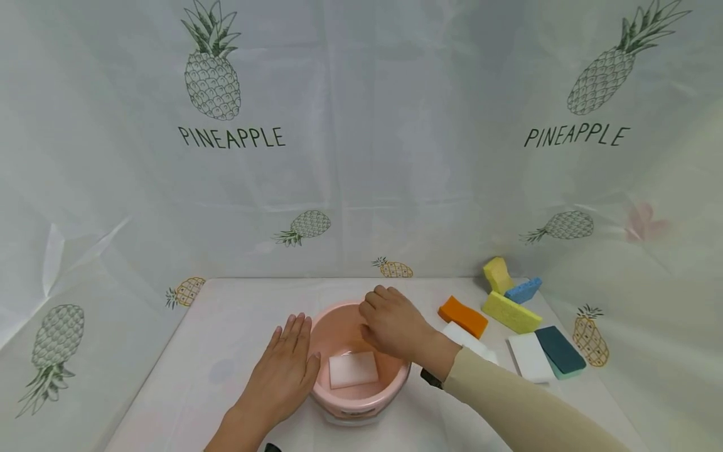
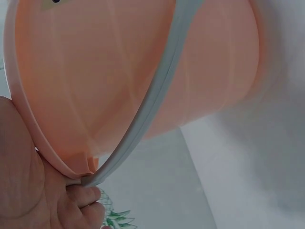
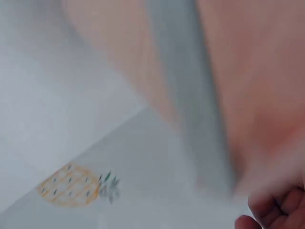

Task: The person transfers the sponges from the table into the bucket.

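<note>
You have before you a round, smooth pink plastic bucket, upright on the white counter between your hands. It seems light and rather stiff, so better hold it by the rim, or by the grey curved handle. Inside lies a white rectangular sponge, probably soft; pinch its edges. Your left hand rests straight-fingered against the left rim; your right hand has curled fingers at the right rim, but I cannot tell whether they grip it
</note>
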`<action>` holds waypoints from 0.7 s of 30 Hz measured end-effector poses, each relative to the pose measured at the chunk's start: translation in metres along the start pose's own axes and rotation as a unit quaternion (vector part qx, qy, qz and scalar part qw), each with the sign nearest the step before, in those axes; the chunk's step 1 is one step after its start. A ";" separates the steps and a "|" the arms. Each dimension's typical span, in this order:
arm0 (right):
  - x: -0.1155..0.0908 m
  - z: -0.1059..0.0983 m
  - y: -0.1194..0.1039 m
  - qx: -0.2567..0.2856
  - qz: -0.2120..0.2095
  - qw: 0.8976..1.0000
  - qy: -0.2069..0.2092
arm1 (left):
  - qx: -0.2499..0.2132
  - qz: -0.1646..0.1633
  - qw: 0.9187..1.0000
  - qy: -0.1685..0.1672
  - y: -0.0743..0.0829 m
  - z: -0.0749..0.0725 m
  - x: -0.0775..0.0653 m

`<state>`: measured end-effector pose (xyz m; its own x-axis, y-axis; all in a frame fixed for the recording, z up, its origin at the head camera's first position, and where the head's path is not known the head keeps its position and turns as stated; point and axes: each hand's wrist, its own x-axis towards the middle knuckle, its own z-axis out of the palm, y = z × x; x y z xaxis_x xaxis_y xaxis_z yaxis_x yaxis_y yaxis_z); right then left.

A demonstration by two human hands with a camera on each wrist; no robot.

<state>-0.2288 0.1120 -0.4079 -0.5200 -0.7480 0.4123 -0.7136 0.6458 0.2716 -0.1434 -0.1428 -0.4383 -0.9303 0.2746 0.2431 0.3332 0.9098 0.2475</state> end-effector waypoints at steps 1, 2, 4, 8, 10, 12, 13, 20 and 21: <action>-0.005 -0.003 0.006 0.001 0.018 1.000 0.015 | -0.002 0.000 1.000 0.000 0.000 0.000 0.000; -0.011 -0.005 0.012 0.004 0.037 0.999 0.028 | -0.004 0.001 1.000 0.001 0.000 0.000 0.000; -0.025 -0.008 0.025 0.007 0.075 0.996 0.044 | -0.005 0.002 1.000 0.002 0.001 0.000 -0.001; -0.062 -0.003 0.052 -0.005 0.136 0.989 0.060 | -0.007 0.002 1.000 0.003 0.000 0.001 -0.001; -0.082 0.002 0.064 -0.021 0.158 0.986 0.051 | -0.007 0.002 1.000 0.003 0.000 0.001 -0.001; -0.102 0.008 0.074 -0.037 0.178 0.983 0.031 | -0.007 0.002 1.000 0.001 0.000 0.001 -0.001; -0.112 0.010 0.077 -0.045 0.187 0.981 0.017 | -0.008 0.002 1.000 0.001 0.000 0.001 -0.001; -0.160 0.023 0.083 -0.058 0.246 0.965 -0.070 | -0.007 0.001 1.000 -0.008 -0.002 0.001 0.000; -0.164 0.025 0.082 -0.060 0.250 0.963 -0.077 | -0.008 0.000 1.000 -0.008 -0.002 0.001 0.000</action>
<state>-0.2132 0.2839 -0.4749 -0.8550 -0.3464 0.3861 -0.3011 0.9375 0.1743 -0.1440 -0.1442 -0.4399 -0.9325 0.2804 0.2277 0.3360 0.9048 0.2615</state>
